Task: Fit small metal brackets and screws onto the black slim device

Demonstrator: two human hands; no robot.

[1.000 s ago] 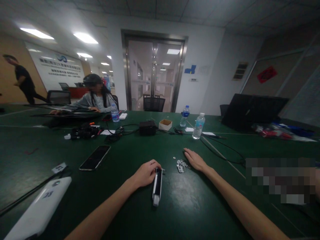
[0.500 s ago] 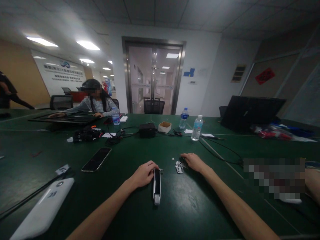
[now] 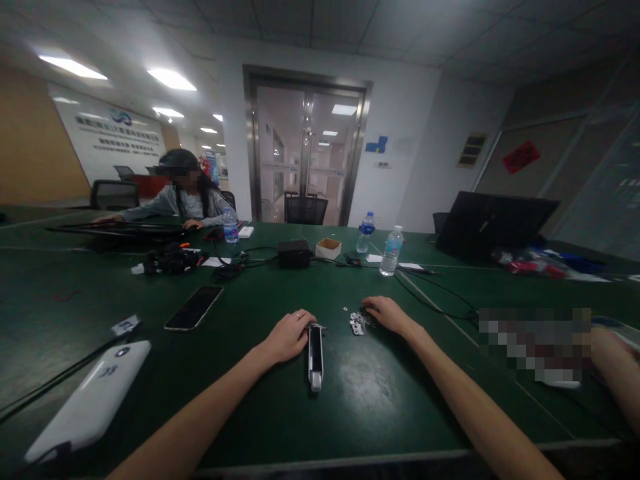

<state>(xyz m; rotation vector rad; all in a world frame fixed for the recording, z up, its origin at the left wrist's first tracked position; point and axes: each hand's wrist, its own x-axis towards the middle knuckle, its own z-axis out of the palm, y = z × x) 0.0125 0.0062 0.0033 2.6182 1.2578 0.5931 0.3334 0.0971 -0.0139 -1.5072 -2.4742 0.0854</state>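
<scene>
The left hand (image 3: 289, 337) holds the far end of the slim case (image 3: 315, 359), fingers curled against it; the case lies lengthwise on the green table (image 3: 260, 427). The right hand (image 3: 389, 315) is palm down, fingertips just beside the far right of the small metal parts (image 3: 357, 324); whether they pinch one I cannot tell. A washer (image 3: 345, 309) lies just left of the parts. Farther left is a phone (image 3: 194, 308); beyond, a box (image 3: 329, 250) and a bottle (image 3: 391, 252).
</scene>
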